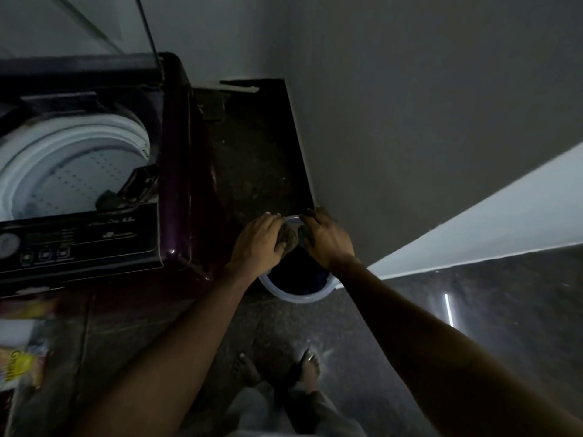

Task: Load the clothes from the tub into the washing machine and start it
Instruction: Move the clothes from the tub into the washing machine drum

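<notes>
Head view: dim laundry corner, seen from above.
Hands: left hand (pixel 258 241) and right hand (pixel 328 236) both clutch a dark bunched garment (pixel 288 238), gathering it to lift.
Tub: round pale-rimmed plastic tub (pixel 296 296) on the floor, clothes inside.
Washer: dark top-loading washing machine (pixel 176 184), lid open, ready.

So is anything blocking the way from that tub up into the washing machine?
Nothing visible. The lid is up, the drum is open, and both hands, left hand and right hand, are already on the clothes in the tub.
</notes>
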